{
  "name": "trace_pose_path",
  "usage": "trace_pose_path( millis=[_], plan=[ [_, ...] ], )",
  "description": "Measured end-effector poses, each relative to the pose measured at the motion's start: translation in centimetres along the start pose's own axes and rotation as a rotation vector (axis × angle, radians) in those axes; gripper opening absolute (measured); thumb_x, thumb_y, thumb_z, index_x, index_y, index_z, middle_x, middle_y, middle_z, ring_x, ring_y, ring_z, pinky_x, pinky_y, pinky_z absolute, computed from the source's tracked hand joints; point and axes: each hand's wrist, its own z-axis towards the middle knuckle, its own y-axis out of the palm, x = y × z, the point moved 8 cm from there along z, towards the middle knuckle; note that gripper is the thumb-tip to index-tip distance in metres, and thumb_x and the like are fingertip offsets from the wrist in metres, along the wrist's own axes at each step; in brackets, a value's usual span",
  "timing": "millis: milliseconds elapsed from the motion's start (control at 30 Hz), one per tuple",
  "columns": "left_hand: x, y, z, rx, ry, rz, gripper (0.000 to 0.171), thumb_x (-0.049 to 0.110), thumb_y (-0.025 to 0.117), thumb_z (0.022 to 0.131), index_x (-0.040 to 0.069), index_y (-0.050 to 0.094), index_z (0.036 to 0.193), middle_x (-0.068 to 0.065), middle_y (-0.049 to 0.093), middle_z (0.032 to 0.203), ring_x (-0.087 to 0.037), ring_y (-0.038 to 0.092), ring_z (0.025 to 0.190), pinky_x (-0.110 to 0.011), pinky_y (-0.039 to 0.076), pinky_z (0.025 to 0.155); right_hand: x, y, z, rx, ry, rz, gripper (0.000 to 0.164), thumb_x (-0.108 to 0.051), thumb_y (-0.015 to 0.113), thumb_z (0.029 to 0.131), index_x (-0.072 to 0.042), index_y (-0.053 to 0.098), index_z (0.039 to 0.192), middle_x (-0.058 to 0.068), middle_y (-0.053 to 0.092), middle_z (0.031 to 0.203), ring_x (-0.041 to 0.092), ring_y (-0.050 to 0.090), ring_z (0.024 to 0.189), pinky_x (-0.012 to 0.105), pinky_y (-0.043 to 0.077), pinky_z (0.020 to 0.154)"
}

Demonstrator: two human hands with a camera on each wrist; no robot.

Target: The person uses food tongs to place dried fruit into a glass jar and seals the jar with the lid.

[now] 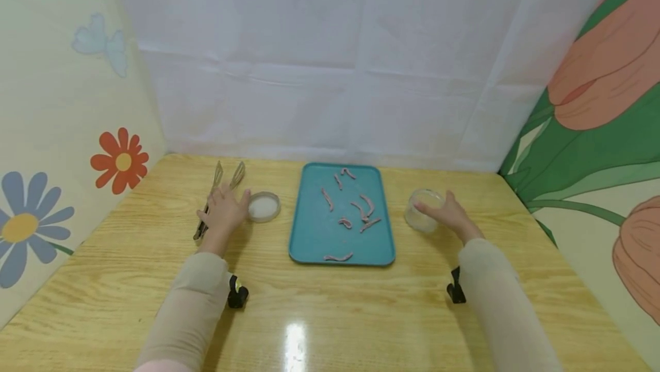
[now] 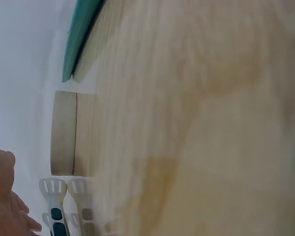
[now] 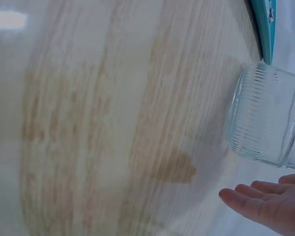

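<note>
My left hand (image 1: 224,211) is over a pair of metal tongs (image 1: 219,173), its fingers spread and hiding part of them. In the left wrist view the tongs (image 2: 53,191) show slotted heads and dark handle inserts. Just right of that hand lies a round, shallow lid (image 1: 264,207). My right hand (image 1: 450,216) is beside a clear glass jar (image 1: 419,220), thumb and fingers apart. The right wrist view shows the ribbed jar (image 3: 258,113) standing upright, with the extended fingers (image 3: 250,204) next to it.
Between the hands lies a teal tray (image 1: 314,234) with several thin pinkish strips (image 1: 327,199) scattered on it. The wood-grain table (image 1: 340,320) backs onto a white sheet (image 1: 309,102). Flower-printed panels (image 1: 46,102) stand at both sides.
</note>
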Motion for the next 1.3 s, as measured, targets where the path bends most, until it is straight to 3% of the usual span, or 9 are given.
trace_pose_path(
  millis=[133, 200, 300, 400, 533, 767, 900, 1167, 1300],
  plan=[
    [-1.0, 0.0, 0.1, -0.034, -0.044, -0.025, 0.083, 0.059, 0.018, 0.085, -0.005, -0.002, 0.134, -0.032, -0.005, 0.134, -0.049, -0.007, 0.119, -0.065, -0.005, 0.084, 0.3, 0.2, 0.2, -0.003, 0.013, 0.014, 0.109, -0.05, 0.059, 0.074, 0.007, -0.015, 0.131, 0.033, -0.004, 0.134, 0.045, 0.003, 0.122, 0.051, 0.011, 0.095],
    [-1.6, -0.3, 0.0, -0.036, -0.072, -0.04, 0.085, 0.058, 0.023, 0.085, -0.006, -0.004, 0.134, -0.032, -0.005, 0.134, -0.05, -0.005, 0.118, -0.066, -0.002, 0.084, 0.3, 0.3, 0.3, 0.006, -0.009, 0.029, 0.102, -0.045, 0.061, 0.075, 0.009, -0.004, 0.132, 0.034, 0.008, 0.133, 0.044, 0.015, 0.12, 0.05, 0.017, 0.094],
    [-2.3, -0.7, -0.2, -0.021, -0.112, -0.042, 0.085, 0.052, 0.035, 0.085, -0.007, -0.003, 0.133, -0.034, 0.001, 0.133, -0.053, 0.005, 0.117, -0.064, 0.007, 0.085, 0.1, 0.3, 0.5, 0.033, -0.06, 0.045, 0.086, -0.039, 0.064, 0.075, 0.011, 0.018, 0.129, 0.032, 0.03, 0.122, 0.039, 0.034, 0.107, 0.045, 0.03, 0.086],
    [-2.9, -1.1, -0.3, 0.003, -0.146, -0.057, 0.084, 0.044, 0.048, 0.083, -0.008, 0.003, 0.133, -0.035, 0.014, 0.129, -0.055, 0.017, 0.111, -0.061, 0.017, 0.084, 0.3, 0.2, 0.7, 0.064, -0.079, 0.046, 0.08, -0.037, 0.066, 0.074, 0.012, 0.026, 0.124, 0.029, 0.038, 0.115, 0.034, 0.04, 0.097, 0.04, 0.035, 0.078],
    [-3.5, -1.5, -0.4, 0.041, -0.18, -0.063, 0.077, 0.035, 0.054, 0.08, -0.011, 0.016, 0.128, -0.036, 0.027, 0.119, -0.053, 0.026, 0.104, -0.058, 0.024, 0.08, 0.9, 0.1, 0.9, 0.094, -0.056, 0.052, 0.09, -0.037, 0.067, 0.072, 0.013, 0.016, 0.128, 0.031, 0.031, 0.121, 0.037, 0.035, 0.104, 0.043, 0.034, 0.082],
    [-4.2, -1.5, -0.3, 0.073, -0.219, -0.036, 0.06, 0.028, 0.051, 0.083, -0.014, 0.03, 0.119, -0.034, 0.032, 0.111, -0.049, 0.029, 0.102, -0.055, 0.027, 0.08, 1.4, 0.3, 1.1, 0.104, -0.055, 0.127, 0.1, -0.035, 0.07, 0.07, 0.007, 0.005, 0.133, 0.032, 0.019, 0.131, 0.044, 0.023, 0.117, 0.048, 0.026, 0.09],
    [-4.6, -1.5, -0.3, 0.102, -0.237, -0.023, 0.047, 0.024, 0.047, 0.083, -0.014, 0.038, 0.111, -0.032, 0.035, 0.105, -0.047, 0.032, 0.098, -0.054, 0.03, 0.076, 1.6, 0.5, 1.1, 0.101, -0.053, 0.184, 0.1, -0.033, 0.071, 0.07, 0.003, 0.003, 0.135, 0.031, 0.018, 0.132, 0.044, 0.024, 0.117, 0.047, 0.031, 0.087],
    [-5.1, -1.6, -0.4, 0.128, -0.252, 0.004, 0.044, 0.025, 0.047, 0.085, -0.012, 0.042, 0.106, -0.031, 0.037, 0.101, -0.047, 0.034, 0.096, -0.054, 0.033, 0.071, 1.8, 1.1, 0.7, 0.094, -0.051, 0.316, 0.092, -0.025, 0.069, 0.073, -0.001, 0.007, 0.136, 0.03, 0.018, 0.132, 0.042, 0.025, 0.116, 0.047, 0.033, 0.085],
    [-5.3, -1.6, -0.5, 0.133, -0.251, 0.001, 0.041, 0.025, 0.045, 0.085, -0.011, 0.043, 0.105, -0.03, 0.038, 0.099, -0.046, 0.035, 0.095, -0.053, 0.034, 0.07, 1.9, 1.3, 0.8, 0.085, -0.049, 0.37, 0.093, -0.021, 0.068, 0.074, -0.004, 0.002, 0.137, 0.03, 0.015, 0.133, 0.042, 0.022, 0.118, 0.048, 0.03, 0.088]
  ],
)
